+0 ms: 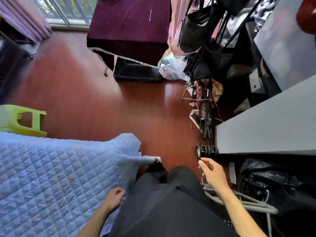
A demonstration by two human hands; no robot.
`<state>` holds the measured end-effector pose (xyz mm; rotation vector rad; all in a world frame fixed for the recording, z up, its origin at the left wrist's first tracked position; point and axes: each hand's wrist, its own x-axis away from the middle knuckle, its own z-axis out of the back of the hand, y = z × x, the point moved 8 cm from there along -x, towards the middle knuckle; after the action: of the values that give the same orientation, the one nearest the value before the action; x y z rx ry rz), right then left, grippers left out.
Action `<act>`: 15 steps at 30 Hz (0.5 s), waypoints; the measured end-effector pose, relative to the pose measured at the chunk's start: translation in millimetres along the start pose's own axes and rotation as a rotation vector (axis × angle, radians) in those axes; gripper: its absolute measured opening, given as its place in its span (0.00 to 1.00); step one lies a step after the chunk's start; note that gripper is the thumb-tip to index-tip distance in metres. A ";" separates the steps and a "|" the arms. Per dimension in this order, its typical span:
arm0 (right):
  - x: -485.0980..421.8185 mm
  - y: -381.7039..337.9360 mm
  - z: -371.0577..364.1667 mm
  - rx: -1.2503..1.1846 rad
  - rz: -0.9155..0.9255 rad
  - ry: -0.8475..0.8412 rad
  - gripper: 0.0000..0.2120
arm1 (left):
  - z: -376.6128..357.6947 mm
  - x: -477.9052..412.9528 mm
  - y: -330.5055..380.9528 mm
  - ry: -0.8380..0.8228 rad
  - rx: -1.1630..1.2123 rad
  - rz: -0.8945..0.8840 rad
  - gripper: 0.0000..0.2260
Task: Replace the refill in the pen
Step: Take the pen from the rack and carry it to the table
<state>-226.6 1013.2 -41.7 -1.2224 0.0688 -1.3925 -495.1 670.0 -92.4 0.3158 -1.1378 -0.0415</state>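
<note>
1. Two bare hands show low in the view: the left hand [114, 198] is curled loosely, holding nothing, at the edge of a quilted blue blanket [56, 177].
2. Across the dark-trousered legs [171, 194], the right hand [212, 173] pinches a pen [199, 161] between fingertips, its dark end pointing away.
3. Beyond the right hand stands a grey shelf [266, 124].

the pen [200, 165] is partly hidden behind the right hand [212, 173], its refill too small to tell.
</note>
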 end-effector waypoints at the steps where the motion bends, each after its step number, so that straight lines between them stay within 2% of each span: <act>1: -10.4 -12.6 2.1 0.001 0.003 0.002 0.04 | 5.8 -9.7 20.8 -0.018 0.013 -0.011 0.12; 4: -42.6 -43.9 6.6 -0.013 0.017 -0.001 0.05 | 26.6 -32.9 90.4 -0.016 0.002 -0.065 0.11; 9: -108.6 -89.6 8.3 -0.026 0.015 -0.039 0.06 | 55.7 -56.5 206.3 0.016 0.187 -0.112 0.06; 15: -205.0 -157.1 10.9 0.027 0.075 -0.126 0.04 | 83.3 -66.9 297.2 0.106 0.281 -0.156 0.07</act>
<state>-384.4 1217.6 -54.4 -1.2697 0.0080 -1.2459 -635.9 947.8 -40.2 0.6493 -1.0120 -0.0018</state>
